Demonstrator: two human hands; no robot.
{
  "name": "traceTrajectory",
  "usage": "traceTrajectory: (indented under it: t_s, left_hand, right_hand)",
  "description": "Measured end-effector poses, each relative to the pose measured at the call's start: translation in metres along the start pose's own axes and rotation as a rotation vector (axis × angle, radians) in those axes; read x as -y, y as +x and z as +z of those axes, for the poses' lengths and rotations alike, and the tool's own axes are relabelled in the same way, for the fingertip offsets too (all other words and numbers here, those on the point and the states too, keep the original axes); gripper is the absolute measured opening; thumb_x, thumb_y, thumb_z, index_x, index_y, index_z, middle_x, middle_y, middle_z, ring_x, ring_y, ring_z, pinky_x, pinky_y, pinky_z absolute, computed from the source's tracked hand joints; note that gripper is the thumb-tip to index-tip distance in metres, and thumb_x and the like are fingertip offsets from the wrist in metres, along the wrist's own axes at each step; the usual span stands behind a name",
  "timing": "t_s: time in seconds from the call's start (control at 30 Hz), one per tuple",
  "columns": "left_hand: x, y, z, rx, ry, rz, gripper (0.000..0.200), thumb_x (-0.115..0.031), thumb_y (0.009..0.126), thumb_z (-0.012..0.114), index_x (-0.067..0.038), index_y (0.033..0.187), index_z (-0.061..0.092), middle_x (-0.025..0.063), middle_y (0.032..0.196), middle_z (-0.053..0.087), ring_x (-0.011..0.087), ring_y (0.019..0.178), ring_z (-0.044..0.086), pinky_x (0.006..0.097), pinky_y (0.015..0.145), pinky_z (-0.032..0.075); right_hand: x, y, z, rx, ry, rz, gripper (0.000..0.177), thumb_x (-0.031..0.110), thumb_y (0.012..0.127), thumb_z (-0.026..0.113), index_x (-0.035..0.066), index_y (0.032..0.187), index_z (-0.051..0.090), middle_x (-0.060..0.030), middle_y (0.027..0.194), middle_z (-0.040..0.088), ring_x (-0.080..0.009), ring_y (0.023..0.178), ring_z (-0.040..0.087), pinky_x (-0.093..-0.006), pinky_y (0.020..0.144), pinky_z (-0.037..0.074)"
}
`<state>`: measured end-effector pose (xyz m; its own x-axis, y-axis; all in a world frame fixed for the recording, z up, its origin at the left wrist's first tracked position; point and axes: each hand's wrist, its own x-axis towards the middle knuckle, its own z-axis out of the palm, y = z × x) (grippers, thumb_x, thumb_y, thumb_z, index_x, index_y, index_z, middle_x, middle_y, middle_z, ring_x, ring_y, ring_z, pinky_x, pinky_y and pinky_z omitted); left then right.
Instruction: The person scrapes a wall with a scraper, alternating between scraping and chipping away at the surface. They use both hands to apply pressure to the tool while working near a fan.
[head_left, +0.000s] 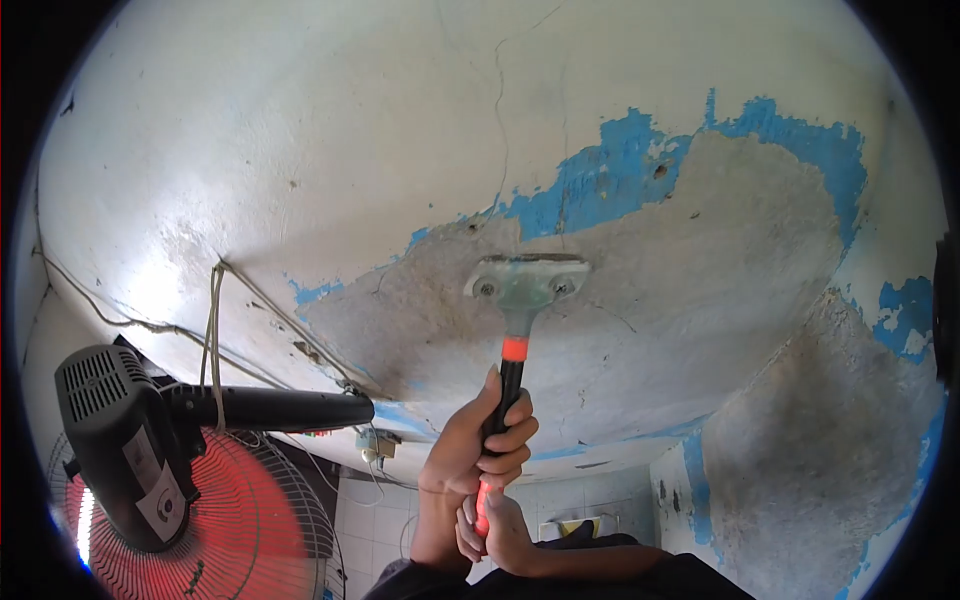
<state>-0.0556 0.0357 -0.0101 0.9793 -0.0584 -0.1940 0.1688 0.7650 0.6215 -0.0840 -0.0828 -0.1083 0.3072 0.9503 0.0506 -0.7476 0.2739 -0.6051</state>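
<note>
While I clench the scraper with 2 hands, left hand above right hand, the fan at my left bears a label too small to read; the blade sits just below ragged blue paint, bare grey surface open rightward.

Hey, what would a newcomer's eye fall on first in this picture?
Probably the ragged blue patch at upper right, between the pale coating and bare grey surface. Next, the wide-headed scraper near the centre, held with the left grip above the right grip. Then the red caged fan, lower left.
</note>
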Motion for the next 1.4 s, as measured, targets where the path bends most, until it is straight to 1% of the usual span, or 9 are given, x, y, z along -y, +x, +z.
traceTrajectory:
  t_s: [0.03,0.27,0.5,0.7,0.8,1.0,1.1,1.3,1.4]
  left_hand:
    - [-0.001,0.002,0.003,-0.001,0.01,0.003,0.05,-0.058,0.099,0.031,-0.013,0.081,0.04,-0.0059,0.057,0.029,0.0032,0.039,0.023,0.0191,0.032,0.021]
    - [0.005,-0.004,0.003,-0.044,0.007,0.017,0.05,-0.059,0.099,0.03,-0.013,0.081,0.039,-0.0061,0.057,0.029,0.0028,0.04,0.023,0.0192,0.032,0.019]
    - [-0.005,0.0,0.01,-0.003,0.028,-0.004,0.05,-0.059,0.099,0.029,-0.013,0.08,0.039,-0.0064,0.057,0.028,0.0029,0.04,0.022,0.0189,0.032,0.019]
    - [0.003,-0.004,0.006,-0.046,0.038,0.038,0.05,-0.059,0.099,0.03,-0.013,0.081,0.039,-0.0065,0.057,0.028,0.0029,0.039,0.023,0.0193,0.032,0.019]
    - [-0.006,0.002,0.008,0.033,0.028,0.0,0.05,-0.059,0.099,0.03,-0.013,0.082,0.04,-0.0064,0.057,0.029,0.003,0.04,0.023,0.0197,0.033,0.019]
    - [0.002,-0.006,0.0,0.047,-0.066,-0.013,0.049,-0.058,0.099,0.03,-0.013,0.084,0.04,-0.0059,0.059,0.03,0.0033,0.04,0.024,0.0195,0.033,0.02]
    - [-0.008,0.001,0.01,0.069,0.0,-0.045,0.047,-0.057,0.099,0.03,-0.013,0.085,0.04,-0.0056,0.059,0.03,0.0035,0.04,0.024,0.0193,0.033,0.02]
    - [-0.007,-0.012,0.001,0.148,-0.22,-0.074,0.044,-0.053,0.101,0.031,-0.011,0.094,0.044,-0.0051,0.063,0.033,0.0039,0.041,0.027,0.0197,0.033,0.022]
    - [-0.009,-0.01,-0.007,0.241,-0.217,-0.08,0.043,-0.05,0.102,0.032,-0.009,0.1,0.046,-0.005,0.064,0.034,0.0039,0.042,0.028,0.0199,0.033,0.023]
  right_hand:
    - [0.002,0.0,0.0,-0.005,0.036,0.014,0.047,0.048,0.102,0.032,0.006,0.083,0.04,-0.0026,0.054,0.037,-0.0128,0.04,0.036,-0.026,0.04,0.032]
    - [0.003,-0.002,0.0,-0.004,0.084,0.01,0.046,0.048,0.102,0.034,0.006,0.084,0.04,-0.003,0.055,0.039,-0.0125,0.041,0.037,-0.0264,0.04,0.033]
    - [0.011,0.0,0.006,0.003,0.075,-0.001,0.045,0.047,0.102,0.034,0.006,0.084,0.041,-0.003,0.055,0.039,-0.0127,0.041,0.038,-0.026,0.04,0.033]
    - [0.006,-0.006,0.005,-0.015,0.03,0.022,0.046,0.048,0.102,0.034,0.006,0.086,0.041,-0.0027,0.054,0.039,-0.0125,0.041,0.038,-0.0257,0.039,0.032]
    - [0.011,0.0,0.005,0.003,0.042,-0.039,0.046,0.049,0.102,0.033,0.006,0.086,0.041,-0.0028,0.055,0.039,-0.0127,0.041,0.038,-0.0257,0.039,0.032]
    - [0.005,-0.007,0.007,0.014,0.059,0.007,0.049,0.052,0.101,0.033,0.006,0.086,0.041,-0.0036,0.055,0.04,-0.0138,0.042,0.04,-0.0263,0.04,0.034]
    - [0.008,-0.001,0.012,0.05,0.11,-0.03,0.05,0.054,0.1,0.032,0.007,0.086,0.04,-0.0037,0.055,0.039,-0.0145,0.042,0.04,-0.0266,0.04,0.034]
    - [-0.006,-0.002,0.026,0.081,0.19,-0.03,0.052,0.057,0.099,0.03,0.007,0.087,0.039,-0.0038,0.054,0.038,-0.0161,0.04,0.04,-0.0272,0.038,0.034]
    - [-0.007,0.003,0.029,0.058,0.186,-0.065,0.052,0.057,0.099,0.028,0.007,0.088,0.038,-0.004,0.053,0.037,-0.0167,0.037,0.039,-0.0278,0.037,0.032]
